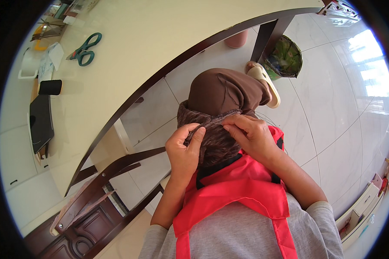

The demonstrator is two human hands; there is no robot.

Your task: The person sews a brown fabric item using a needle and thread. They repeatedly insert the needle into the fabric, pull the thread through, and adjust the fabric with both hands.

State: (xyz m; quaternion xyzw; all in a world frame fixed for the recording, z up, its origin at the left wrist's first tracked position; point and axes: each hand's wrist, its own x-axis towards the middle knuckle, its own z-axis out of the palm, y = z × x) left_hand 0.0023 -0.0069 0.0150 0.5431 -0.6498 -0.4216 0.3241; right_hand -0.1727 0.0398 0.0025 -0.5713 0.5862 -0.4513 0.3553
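A dark brown mottled fabric piece (218, 142) lies bunched over my lap, against the brown trousers (214, 87). My left hand (186, 142) pinches its edge between thumb and fingers. Just right of it, my right hand (246, 132) has thumb and forefinger together on a thin, pale strand or needle; which one is too small to tell. The strand spans the gap between both hands, over the fabric. A red apron (233, 197) covers my front beneath the fabric.
Green-handled scissors (85, 50) rest on the cream table (123, 55), whose dark curved edge runs before me. Farther left are a black thread spool (50, 87) and a dark flat device (41, 123). A lined waste bin (283, 58) stands near my slippered foot. A wooden chair (94, 191) is at lower left.
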